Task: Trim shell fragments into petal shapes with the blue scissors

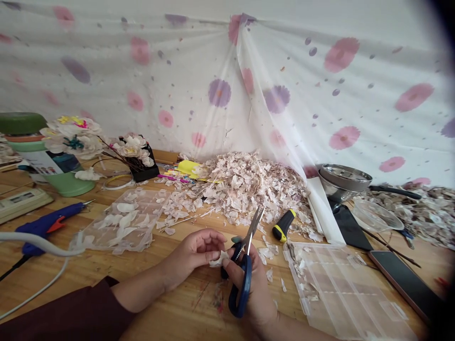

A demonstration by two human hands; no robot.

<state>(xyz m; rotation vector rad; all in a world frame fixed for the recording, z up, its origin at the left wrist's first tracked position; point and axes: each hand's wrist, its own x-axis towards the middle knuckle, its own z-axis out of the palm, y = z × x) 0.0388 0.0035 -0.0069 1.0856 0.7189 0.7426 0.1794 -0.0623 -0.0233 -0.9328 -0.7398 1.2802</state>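
Between the thumb and fingers of my left hand [202,251] is a pale, thin, petal-like flake [219,259]. My right hand [254,289] is wrapped around blue-handled scissors [245,265], whose blades point up and away from me. The right thumb and fingertips also reach the edge of the flake. Just beyond both hands spreads a large heap of similar dry flakes [249,184]. Left of my hands lies a clear compartment tray [156,199] with larger whitish pieces in it.
A blue glue gun [53,222] with a cable lies at left, near a green container [74,184] and handmade flowers [131,149]. At right are a black-yellow screwdriver handle [284,226], a second clear compartment box [341,284], a phone [405,282] and metal bowls [341,180].
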